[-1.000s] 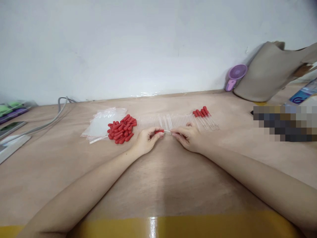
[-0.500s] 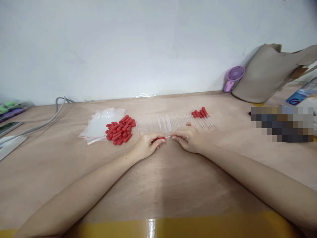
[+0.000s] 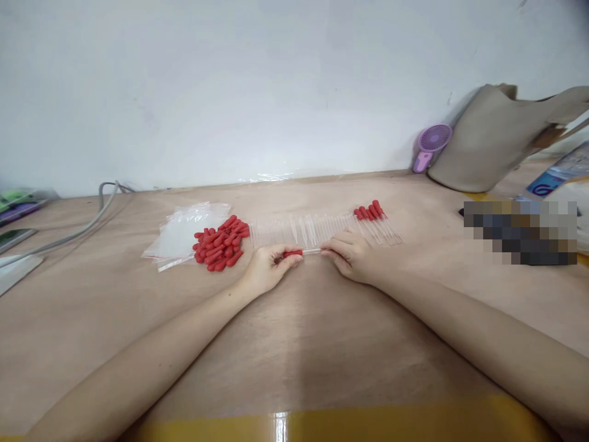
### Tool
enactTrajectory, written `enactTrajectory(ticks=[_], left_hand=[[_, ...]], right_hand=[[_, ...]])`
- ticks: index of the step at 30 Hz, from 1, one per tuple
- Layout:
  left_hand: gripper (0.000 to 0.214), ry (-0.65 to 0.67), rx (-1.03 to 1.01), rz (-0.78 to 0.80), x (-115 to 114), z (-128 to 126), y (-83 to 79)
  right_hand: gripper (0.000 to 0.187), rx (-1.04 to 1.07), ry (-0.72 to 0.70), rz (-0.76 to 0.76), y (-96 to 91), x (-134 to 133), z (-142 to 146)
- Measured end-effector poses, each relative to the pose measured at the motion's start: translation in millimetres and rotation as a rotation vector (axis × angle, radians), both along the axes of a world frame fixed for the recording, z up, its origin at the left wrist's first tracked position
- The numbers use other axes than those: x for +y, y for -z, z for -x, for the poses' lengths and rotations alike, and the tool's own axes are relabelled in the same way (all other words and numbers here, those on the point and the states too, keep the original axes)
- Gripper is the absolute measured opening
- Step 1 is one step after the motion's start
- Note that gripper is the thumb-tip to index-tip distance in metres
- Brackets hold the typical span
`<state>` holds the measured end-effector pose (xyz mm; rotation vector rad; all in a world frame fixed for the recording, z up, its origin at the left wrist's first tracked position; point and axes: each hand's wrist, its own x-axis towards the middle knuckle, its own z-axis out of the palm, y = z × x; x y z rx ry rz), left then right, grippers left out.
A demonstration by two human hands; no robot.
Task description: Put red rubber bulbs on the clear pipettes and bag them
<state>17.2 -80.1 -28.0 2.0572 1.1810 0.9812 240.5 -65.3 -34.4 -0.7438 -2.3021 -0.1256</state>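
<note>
From the head view, here we are mid-table, and the gap between the fingertips has just opened a little: half a second ago the left hand (image 3: 271, 267) and right hand (image 3: 352, 255) were closer, and now more clear pipette tube (image 3: 311, 250) shows between them. The left is pinched on a red dropper bulb (image 3: 292, 253), the right clamped on the tube's right-hand part, so the hands stand apart, with the piece bridging them. Bulb and tube lie in one line now, the bulb's right end meeting the tube; that suggests the fit is at least begun, though how far in the tube sits I cannot tell. Around them, nothing appears to have been added or taken: the pile of loose red bulbs (image 3: 219, 242) sits to the left, over the near right edge of the clear zip bags (image 3: 186, 230); the row of bare tubes (image 3: 301, 229) stretches just beyond the hands; and at its right end the small group of capped droppers (image 3: 370, 210) looks the same as a second ago, so this piece has not joined them.
</note>
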Motion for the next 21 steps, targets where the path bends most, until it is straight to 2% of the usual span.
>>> enactTrajectory(ticks=[6,13,21], left_hand=[[0.021,0.018,0.025,0.015,-5,-1,-4.4],[0.022,0.02,0.072,-0.056,-5,-1,-2.2],[0.021,0.043,0.13,-0.161,-6,1,-0.6]], right_hand=[[0.024,-0.03,0.011,0.028,-0.3,-3,7],[0.025,-0.078,0.09,0.21,-6.6,-9,12],[0.029,-0.093,0.091,0.394,-17.1,-11,17]])
